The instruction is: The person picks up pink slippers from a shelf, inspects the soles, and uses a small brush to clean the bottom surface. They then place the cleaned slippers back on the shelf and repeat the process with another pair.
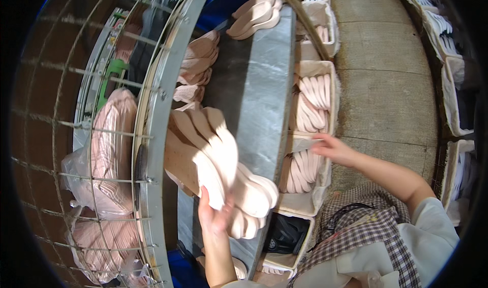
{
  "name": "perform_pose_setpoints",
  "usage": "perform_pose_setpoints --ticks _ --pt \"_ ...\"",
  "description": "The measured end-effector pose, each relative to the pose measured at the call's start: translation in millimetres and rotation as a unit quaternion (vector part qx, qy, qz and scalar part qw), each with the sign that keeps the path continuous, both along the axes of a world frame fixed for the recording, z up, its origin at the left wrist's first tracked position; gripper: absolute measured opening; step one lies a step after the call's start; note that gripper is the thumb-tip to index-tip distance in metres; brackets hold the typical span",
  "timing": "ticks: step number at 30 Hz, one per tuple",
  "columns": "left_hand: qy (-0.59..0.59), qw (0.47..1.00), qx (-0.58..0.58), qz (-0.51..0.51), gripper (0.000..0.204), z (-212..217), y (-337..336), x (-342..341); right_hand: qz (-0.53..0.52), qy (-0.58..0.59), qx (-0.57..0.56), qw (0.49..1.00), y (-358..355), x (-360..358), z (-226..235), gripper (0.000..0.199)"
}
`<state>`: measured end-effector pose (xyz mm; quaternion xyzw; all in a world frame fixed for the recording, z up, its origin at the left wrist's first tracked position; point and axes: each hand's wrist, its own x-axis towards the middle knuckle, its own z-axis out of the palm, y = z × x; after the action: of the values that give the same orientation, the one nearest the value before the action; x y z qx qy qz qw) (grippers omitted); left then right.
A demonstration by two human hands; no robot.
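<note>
The left hand (215, 221) is rising from the lower edge with its palm facing upward, its thumb and fingers closing around the lower end of a pale pink shoe sole (209, 180), while the right hand (329, 148) is stretching leftward from the lower right, its fingers extending loosely and gripping nothing visible over the white bins (333, 92); whether they are touching a rim, I cannot tell. A grey metal surface (264, 100) is running lengthwise between a wire mesh guard (60, 120) and the bins, with more soles (257, 17) resting at its far end. Beyond the bins, a concrete-like floor (386, 89) is stretching away toward another row of bins (450, 92). The held sole is lying at the front of a fanned stack (216, 145) above the surface, its long axis slanting from upper left to lower right, its rounded end pointing toward the person.
</note>
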<state>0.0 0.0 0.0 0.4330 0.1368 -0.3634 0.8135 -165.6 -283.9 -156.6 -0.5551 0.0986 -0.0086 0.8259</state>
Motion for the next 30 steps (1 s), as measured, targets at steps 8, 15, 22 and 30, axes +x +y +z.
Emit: perform_pose_setpoints --ticks 8,15,22,30 --pt "-0.155 0.966 0.061 -0.200 0.060 -75.4 -56.9 -181.0 -0.073 -0.115 0.414 0.900 -7.8 -77.5 62.8 0.074" --pt "-0.314 0.912 0.103 -0.241 0.068 -74.2 -107.8 -214.2 -0.134 -0.099 0.330 0.929 -36.2 -168.9 56.8 0.084" --pt "-0.356 0.911 0.058 -0.200 0.050 -35.3 -179.1 -201.5 -0.166 -0.078 0.354 0.917 -38.8 -189.7 67.2 0.074" --pt "-0.182 0.914 0.167 -0.323 0.044 -33.0 -192.7 -183.4 -0.068 0.031 0.424 0.902 -42.7 -201.0 59.4 0.057"
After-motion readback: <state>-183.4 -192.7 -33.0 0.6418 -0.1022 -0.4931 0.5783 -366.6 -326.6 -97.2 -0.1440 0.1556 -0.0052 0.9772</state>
